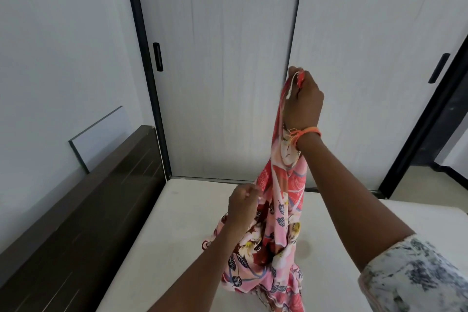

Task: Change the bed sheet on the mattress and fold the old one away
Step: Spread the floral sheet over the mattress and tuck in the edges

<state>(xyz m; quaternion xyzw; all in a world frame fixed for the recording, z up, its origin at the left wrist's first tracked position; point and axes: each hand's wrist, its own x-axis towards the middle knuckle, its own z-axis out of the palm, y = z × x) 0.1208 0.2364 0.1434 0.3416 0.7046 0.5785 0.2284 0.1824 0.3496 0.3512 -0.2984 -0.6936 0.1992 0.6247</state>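
The right hand [302, 101] is raised high with its fingers curled tight around a corner of the pink floral bed sheet [281, 223], a pale hem edge poking out at the top of the fist. An orange thread band [307, 132] circles the wrist just below that grip, and a grey-and-white patterned sleeve [415, 276] covers the upper arm. From the fist the sheet hangs straight down in a narrow gathered column, widening as it drops.

Well below the upper grip and a little to its left, the left hand [243, 204] pinches another part of the sheet's edge between curled fingers (the exact fingertip contact is hidden by the knuckles). Beneath this lower grip the cloth spreads into a loose bunch of red, pink and dark-blue leaf print, its bottom folds resting on the bare white mattress [177, 223] and running out of the lower edge of the view.

To the left of both grips a dark wooden headboard [83, 210] borders the mattress, with a pale flat panel [101, 134] leaning on the wall above it. Behind the raised hand stand white sliding doors [217, 71] in black frames, one black handle [158, 57] far to the left of the upper grip and another [439, 68] to its right.
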